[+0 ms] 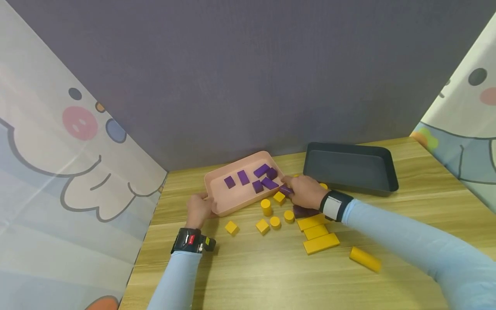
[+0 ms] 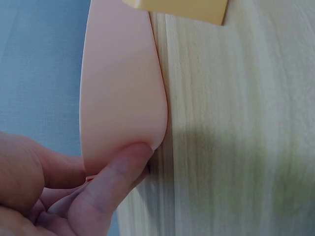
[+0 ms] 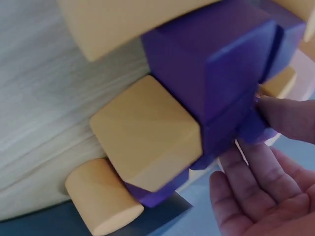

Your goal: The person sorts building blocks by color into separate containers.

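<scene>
My left hand [image 1: 199, 210] grips the left end of a pink tray [image 1: 227, 202]; in the left wrist view its thumb and fingers pinch the tray's pink wall [image 2: 120, 83]. Several purple blocks [image 1: 243, 177] lie inside, mostly toward the tray's right end. By that end, my right hand [image 1: 308, 192] pinches a purple block [image 1: 286, 190] between thumb and fingers, close to the rim. The right wrist view shows this block [image 3: 253, 129] partly covered by the thumb. Beside the hand are more purple blocks [image 3: 211, 64] and a yellow block [image 3: 147, 132].
Several yellow cubes and cylinders [image 1: 266, 207] stand in front of the tray. Flat yellow blocks [image 1: 320, 243] lie below the right wrist, and a long yellow cylinder [image 1: 365, 259] lies farther right. A dark grey tray [image 1: 348, 168] sits at the back right, near the grey wall [image 1: 248, 86].
</scene>
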Available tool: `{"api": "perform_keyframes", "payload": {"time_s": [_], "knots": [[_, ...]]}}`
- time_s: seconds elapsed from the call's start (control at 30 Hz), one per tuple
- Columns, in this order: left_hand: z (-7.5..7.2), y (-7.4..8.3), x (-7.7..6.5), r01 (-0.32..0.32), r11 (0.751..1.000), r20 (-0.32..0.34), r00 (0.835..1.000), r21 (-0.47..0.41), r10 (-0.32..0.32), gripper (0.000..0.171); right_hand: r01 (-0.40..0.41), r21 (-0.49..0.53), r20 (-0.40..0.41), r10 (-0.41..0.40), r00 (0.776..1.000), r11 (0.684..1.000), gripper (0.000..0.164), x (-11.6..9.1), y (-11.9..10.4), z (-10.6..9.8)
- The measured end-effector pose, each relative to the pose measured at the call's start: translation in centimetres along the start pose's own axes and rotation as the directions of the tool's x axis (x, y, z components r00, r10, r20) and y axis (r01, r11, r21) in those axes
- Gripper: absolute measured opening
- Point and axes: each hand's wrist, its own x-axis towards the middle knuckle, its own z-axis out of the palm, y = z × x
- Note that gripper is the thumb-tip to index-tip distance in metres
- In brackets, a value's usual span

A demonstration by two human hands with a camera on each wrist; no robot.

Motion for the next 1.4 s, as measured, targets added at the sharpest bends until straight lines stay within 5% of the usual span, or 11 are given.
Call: {"api": "perform_keyframes", "payload": {"time_s": [0.37,0.67,1.0,1.4], "knots": [[0.0,-0.2,0.1,0.001,1.0,0.002,1.0,0.0,-0.001,0.046,0.009,0.169,-0.071,0.003,0.997,0.986,0.029,0.4,-1.5,-3.1],[0.1,-0.6,0.6,-0.027,0.999,-0.006,1.0,-0.024,0.027,0.046,0.05,0.233,-0.154,-0.014,0.988,0.971,0.033,4.4,-5.1,-5.0],[0.4,-0.8,0.0,-0.083,0.996,-0.039,0.996,-0.028,0.082,0.04,0.021,0.18,-0.099,-0.003,0.995,0.983,0.031,10.4,-6.0,-3.8],[1.7,-0.7,-0.5,-0.078,0.996,-0.013,0.997,-0.039,0.077,0.043,-0.02,0.14,-0.067,0.03,0.997,0.99,0.033,13.2,-4.1,-1.1]]}}
